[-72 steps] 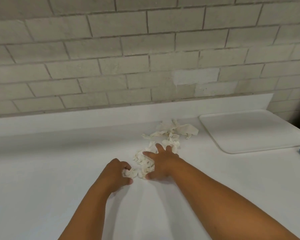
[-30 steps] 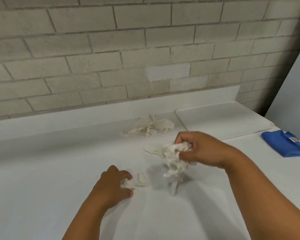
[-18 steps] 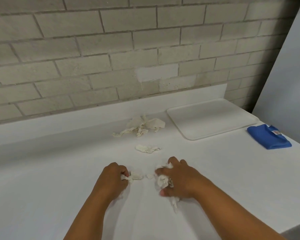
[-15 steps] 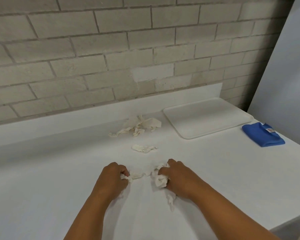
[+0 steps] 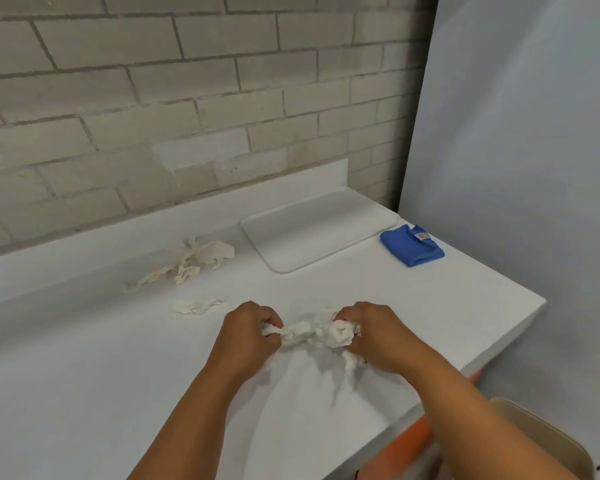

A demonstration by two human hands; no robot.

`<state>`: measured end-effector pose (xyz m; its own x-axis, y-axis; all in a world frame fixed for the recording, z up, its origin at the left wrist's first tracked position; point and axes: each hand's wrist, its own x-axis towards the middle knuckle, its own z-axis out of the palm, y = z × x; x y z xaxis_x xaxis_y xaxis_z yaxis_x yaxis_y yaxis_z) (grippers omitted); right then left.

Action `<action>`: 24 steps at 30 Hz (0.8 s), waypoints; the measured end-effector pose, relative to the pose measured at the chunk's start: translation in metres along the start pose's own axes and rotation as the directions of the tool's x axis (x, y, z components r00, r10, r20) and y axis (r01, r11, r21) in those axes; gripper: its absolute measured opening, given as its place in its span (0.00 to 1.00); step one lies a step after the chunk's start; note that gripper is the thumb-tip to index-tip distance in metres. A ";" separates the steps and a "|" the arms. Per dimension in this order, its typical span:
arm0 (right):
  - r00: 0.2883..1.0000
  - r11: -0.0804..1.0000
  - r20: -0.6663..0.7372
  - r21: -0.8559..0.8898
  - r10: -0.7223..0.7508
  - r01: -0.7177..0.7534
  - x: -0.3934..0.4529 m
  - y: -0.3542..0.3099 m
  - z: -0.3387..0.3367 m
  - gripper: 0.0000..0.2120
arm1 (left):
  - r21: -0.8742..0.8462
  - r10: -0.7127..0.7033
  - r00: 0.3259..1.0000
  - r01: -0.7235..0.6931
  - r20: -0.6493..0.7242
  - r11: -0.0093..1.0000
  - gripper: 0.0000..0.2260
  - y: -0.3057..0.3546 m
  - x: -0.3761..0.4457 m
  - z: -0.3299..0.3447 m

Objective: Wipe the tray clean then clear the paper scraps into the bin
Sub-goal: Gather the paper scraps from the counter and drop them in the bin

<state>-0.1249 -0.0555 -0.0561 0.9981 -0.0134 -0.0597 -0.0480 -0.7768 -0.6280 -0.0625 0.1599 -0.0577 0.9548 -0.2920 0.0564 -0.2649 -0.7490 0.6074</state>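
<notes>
A bunch of crumpled white paper scraps [image 5: 312,332] lies between my two hands on the white counter. My left hand [image 5: 248,334] grips its left end and my right hand [image 5: 374,332] grips its right end. A small loose scrap [image 5: 196,305] lies just behind and to the left. A larger pile of scraps [image 5: 191,259] sits near the back wall. The white tray [image 5: 317,228] lies bare at the back right. A folded blue cloth [image 5: 411,247] rests to its right.
The counter's [image 5: 84,375] right edge runs close to my right arm. Below that edge I see something orange [image 5: 413,441] and a beige rim [image 5: 548,441]. A brick wall stands behind and a pale grey panel [image 5: 534,133] on the right.
My two hands have come together on one bunch of scraps and shifted right towards the counter's edge. The view has swung right, showing the counter's corner and the things below it.
</notes>
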 end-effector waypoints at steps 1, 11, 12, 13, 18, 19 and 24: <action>0.999 1.000 -0.024 0.009 0.022 -0.022 -0.006 0.012 -0.008 0.09 | -0.023 0.021 1.000 -0.021 0.014 1.000 0.07 0.014 0.003 0.011; 0.935 0.969 -0.258 0.050 0.245 -0.240 -0.084 0.129 -0.081 0.10 | -0.108 0.197 0.973 -0.185 0.117 0.977 0.04 0.139 0.017 0.121; 0.924 0.963 -0.272 0.052 0.269 -0.265 -0.093 0.140 -0.088 0.10 | -0.115 0.216 0.968 -0.201 0.128 0.973 0.04 0.149 0.016 0.131; 0.915 0.957 -0.284 0.061 0.287 -0.282 -0.102 0.150 -0.094 0.10 | -0.123 0.237 0.961 -0.221 0.139 0.967 0.04 0.160 0.015 0.142; 0.844 0.911 -0.344 0.147 0.411 -0.385 -0.146 0.203 -0.116 0.08 | -0.144 0.344 0.920 -0.320 0.190 0.936 0.04 0.207 0.003 0.192; 0.829 0.902 -0.355 0.149 0.432 -0.406 -0.153 0.214 -0.118 0.08 | -0.153 0.358 0.912 -0.332 0.201 0.931 0.04 0.215 0.000 0.202; 0.786 0.858 -0.360 0.092 0.502 -0.506 -0.182 0.258 -0.125 0.03 | -0.189 0.433 0.859 -0.394 0.271 0.899 0.05 0.243 -0.011 0.249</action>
<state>-0.3142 -0.3325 -0.1102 0.7743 -0.6273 -0.0831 -0.5496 -0.6016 -0.5796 -0.1713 -0.1670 -0.1074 0.6690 -0.7369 0.0966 -0.5887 -0.4461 0.6741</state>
